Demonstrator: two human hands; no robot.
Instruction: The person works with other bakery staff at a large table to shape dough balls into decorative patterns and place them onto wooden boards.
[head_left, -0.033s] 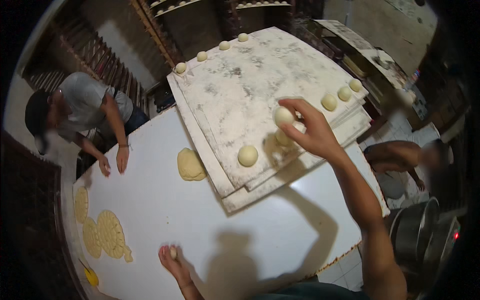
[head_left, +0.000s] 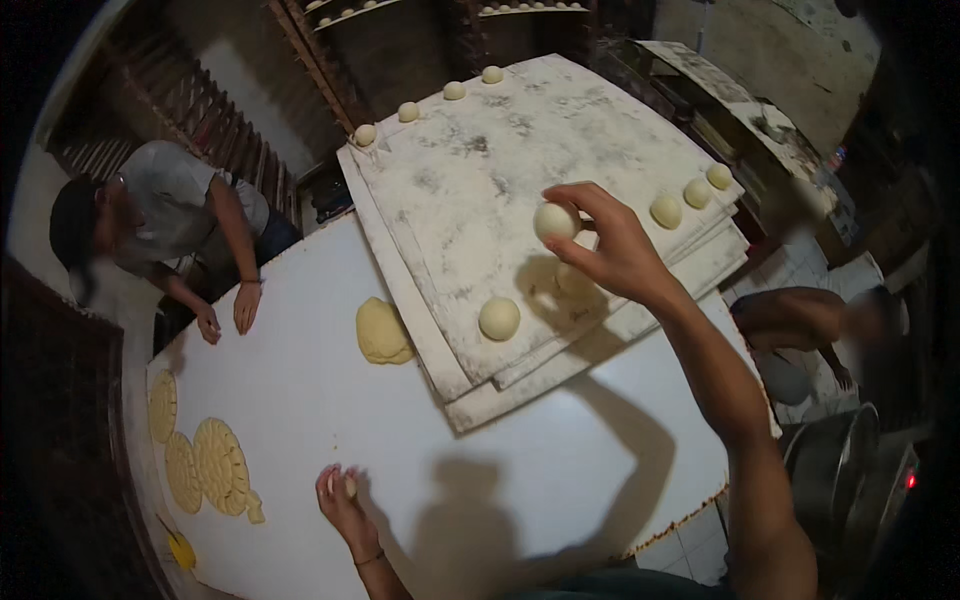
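My right hand (head_left: 608, 240) pinches a round, pale dough ball (head_left: 556, 222) between thumb and fingers, above a flour-dusted board (head_left: 450, 215). In the hand's shadow rests a second ball (head_left: 574, 281), and a third ball (head_left: 499, 319) sits near the board's closest corner. Several more balls (head_left: 667, 211) line its right edge, others (head_left: 454, 91) its far left edge. Low over the white table, my left hand (head_left: 347, 508) has its fingers curled round a small pale dough lump (head_left: 350, 486), partly hidden by them.
A large dough lump (head_left: 383, 332) lies against the stacked boards' left side. Flattened, dimpled dough rounds (head_left: 220, 465) and a yellow tool (head_left: 181, 550) are at the white table's (head_left: 290, 400) left. A co-worker (head_left: 190, 215) leans there; another person (head_left: 800, 320) is at right, near metal pots (head_left: 835, 460).
My right hand has shifted slightly left with the dough ball. My left hand has moved a little farther from me, still curled round its lump.
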